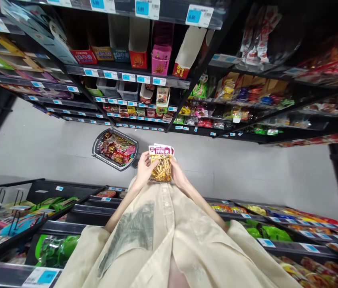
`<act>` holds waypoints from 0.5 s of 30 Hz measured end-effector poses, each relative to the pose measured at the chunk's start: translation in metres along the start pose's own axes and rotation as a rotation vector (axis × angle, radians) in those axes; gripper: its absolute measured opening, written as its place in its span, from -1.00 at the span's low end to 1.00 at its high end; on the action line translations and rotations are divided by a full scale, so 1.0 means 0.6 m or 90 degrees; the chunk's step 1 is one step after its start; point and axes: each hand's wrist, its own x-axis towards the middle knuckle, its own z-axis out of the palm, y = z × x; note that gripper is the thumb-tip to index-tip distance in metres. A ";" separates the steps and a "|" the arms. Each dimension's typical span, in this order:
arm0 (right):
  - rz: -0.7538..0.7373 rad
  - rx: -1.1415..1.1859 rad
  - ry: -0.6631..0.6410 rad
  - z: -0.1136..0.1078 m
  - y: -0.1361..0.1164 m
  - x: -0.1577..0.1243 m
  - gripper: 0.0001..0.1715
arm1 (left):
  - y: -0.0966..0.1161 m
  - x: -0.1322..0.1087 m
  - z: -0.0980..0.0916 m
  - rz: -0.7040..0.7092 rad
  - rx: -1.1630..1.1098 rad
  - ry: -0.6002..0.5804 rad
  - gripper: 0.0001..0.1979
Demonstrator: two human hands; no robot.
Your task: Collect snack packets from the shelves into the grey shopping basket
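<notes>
Snack packets (161, 168): at least two, held one over another near the middle of the view; the front one has a white and magenta top and a brown food picture below it.
Left hand (145, 168): at nine o'clock of the packets, closed on their edge, with the thumb laid on the front.
Right hand (179, 173): at four o'clock, holding the opposite edge; its fingers behind are hidden.
Basket (136, 153): dark, standing on the grey floor (235, 164) between nine and ten o'clock from the packets, well filled with colourful packages (115, 148).
Shirt (199, 244): beige, with a dark grey patch, spreading at six o'clock under both forearms.
Far shelves (182, 83): at twelve o'clock, with blue and white price labels (199, 16) along the edges; a pink box (161, 60) stands there among other boxes.
Green packages (56, 250): on the near shelves, between seven and eight o'clock from the packets.
</notes>
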 end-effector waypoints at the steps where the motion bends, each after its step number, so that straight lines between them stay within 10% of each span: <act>1: 0.018 0.019 -0.011 -0.005 0.003 -0.004 -0.35 | -0.003 -0.002 -0.004 -0.001 0.002 0.002 -0.45; 15: -0.059 -0.101 0.195 -0.057 -0.029 -0.003 -0.37 | -0.023 -0.030 -0.029 -0.147 -0.083 -0.017 -0.28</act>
